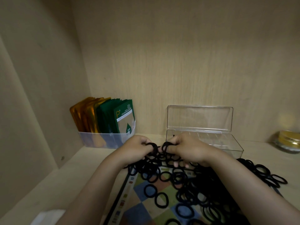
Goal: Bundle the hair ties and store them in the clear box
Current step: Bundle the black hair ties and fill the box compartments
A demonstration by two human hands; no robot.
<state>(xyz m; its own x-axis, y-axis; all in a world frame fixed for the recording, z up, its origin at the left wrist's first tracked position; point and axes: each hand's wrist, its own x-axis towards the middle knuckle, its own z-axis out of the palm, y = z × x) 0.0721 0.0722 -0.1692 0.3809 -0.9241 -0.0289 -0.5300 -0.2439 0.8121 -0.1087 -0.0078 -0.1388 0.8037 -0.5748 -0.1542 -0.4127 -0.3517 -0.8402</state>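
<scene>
Gripping a small stack of black hair ties [152, 146] in each of the hands: left hand [138, 148] and right hand [185, 148] curled tight, stacks brought nearly together, probably for merging into one bundle. Working just above the loose heap [203, 189] on the checkered board [142, 190], keeping supply within reach. Keeping the clear box [227, 143] just behind, lid [199, 117] propped upright, ready for bundles.

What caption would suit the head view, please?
Left hand and right hand grip black hair ties near the open clear box.
</scene>
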